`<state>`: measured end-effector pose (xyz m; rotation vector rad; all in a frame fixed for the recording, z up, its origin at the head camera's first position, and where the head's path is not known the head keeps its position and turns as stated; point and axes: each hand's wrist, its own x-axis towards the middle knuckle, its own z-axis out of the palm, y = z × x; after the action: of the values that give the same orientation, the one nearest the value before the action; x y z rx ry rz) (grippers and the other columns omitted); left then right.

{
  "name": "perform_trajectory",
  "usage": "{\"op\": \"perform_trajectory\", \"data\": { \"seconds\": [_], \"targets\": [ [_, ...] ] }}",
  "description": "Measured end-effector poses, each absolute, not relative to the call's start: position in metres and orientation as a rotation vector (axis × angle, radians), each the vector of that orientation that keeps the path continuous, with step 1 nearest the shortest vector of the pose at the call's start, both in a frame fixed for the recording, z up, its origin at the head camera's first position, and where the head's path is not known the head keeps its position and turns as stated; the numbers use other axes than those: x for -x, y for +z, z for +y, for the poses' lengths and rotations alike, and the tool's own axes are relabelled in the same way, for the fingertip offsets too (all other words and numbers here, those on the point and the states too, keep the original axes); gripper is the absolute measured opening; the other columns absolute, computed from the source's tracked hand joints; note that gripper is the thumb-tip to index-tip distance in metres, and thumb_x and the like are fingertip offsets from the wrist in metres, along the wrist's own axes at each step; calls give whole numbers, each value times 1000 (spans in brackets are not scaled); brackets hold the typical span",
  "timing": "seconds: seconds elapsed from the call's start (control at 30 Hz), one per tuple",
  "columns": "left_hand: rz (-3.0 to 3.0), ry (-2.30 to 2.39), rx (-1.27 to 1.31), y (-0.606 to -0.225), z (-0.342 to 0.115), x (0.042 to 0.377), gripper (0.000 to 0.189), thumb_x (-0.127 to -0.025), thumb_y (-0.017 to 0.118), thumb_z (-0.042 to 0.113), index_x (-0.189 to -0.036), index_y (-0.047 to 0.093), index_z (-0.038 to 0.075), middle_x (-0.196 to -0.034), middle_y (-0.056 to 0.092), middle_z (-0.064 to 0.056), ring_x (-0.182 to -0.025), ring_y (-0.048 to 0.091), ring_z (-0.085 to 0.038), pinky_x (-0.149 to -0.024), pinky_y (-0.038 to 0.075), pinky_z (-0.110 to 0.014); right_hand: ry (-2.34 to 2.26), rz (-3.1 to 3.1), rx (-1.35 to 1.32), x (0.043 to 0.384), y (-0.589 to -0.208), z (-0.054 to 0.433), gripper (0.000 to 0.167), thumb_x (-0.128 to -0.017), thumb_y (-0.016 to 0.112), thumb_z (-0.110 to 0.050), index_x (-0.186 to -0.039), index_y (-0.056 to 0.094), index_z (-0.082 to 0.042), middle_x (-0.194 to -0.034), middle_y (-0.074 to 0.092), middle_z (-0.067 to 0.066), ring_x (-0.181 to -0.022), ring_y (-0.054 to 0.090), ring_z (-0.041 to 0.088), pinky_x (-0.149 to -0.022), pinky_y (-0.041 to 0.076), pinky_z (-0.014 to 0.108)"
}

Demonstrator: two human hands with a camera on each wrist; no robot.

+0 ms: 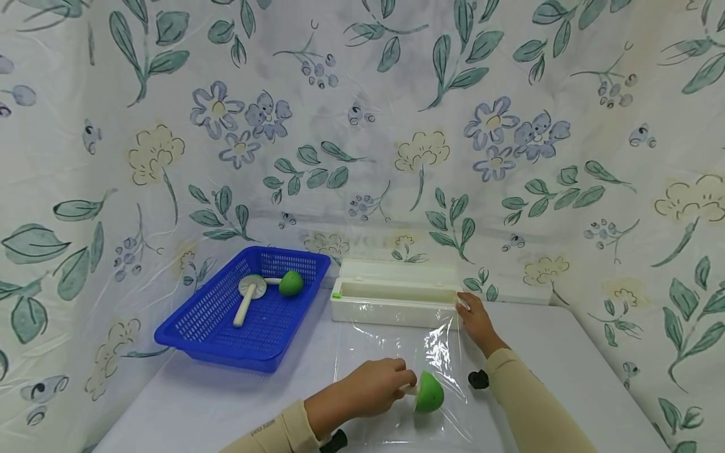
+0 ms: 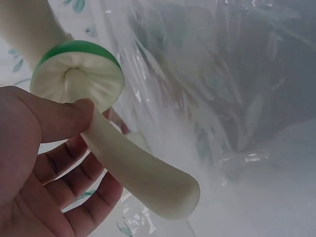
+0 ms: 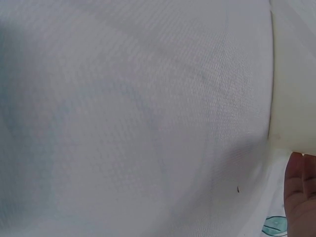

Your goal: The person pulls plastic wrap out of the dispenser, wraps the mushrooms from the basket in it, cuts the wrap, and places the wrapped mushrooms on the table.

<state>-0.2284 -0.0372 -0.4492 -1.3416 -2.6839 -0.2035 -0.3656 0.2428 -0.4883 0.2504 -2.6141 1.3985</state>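
Observation:
In the head view my left hand (image 1: 370, 385) holds a toy mushroom (image 1: 430, 393) with a green cap over clear plastic film (image 1: 391, 352). In the left wrist view, thumb and fingers pinch its pale stem (image 2: 143, 168) just below the cap (image 2: 81, 74); the stem's rounded end sticks out. My right hand (image 1: 480, 324) grips the right end of a long white plastic wrap dispenser (image 1: 396, 313), whose lid (image 1: 399, 269) stands raised. The film stretches from the dispenser toward me. Only some right-hand fingers (image 3: 300, 190) show at the right wrist view's edge, against the dispenser's pale side.
A blue perforated basket (image 1: 221, 355) stands at the left with two more green-capped mushrooms (image 1: 291, 284) in it. Small dark objects (image 1: 478, 379) lie beside the film at the right and near the left sleeve. Floral sheeting hangs behind the white table (image 1: 544, 352).

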Motion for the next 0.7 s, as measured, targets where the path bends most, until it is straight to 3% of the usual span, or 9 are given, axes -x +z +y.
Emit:
{"op": "perform_trajectory", "data": {
  "seconds": [0.7],
  "targets": [
    [-2593, -175, 1385, -464, -40, 226, 23, -82, 76, 20, -102, 65, 26, -82, 51, 13, -67, 48, -1, -52, 36, -16, 1416, -2623, -253, 364, -485, 243, 46, -105, 41, -15, -145, 33, 7, -151, 20, 30, -139, 20, 47, -109, 23, 57]
  ]
}}
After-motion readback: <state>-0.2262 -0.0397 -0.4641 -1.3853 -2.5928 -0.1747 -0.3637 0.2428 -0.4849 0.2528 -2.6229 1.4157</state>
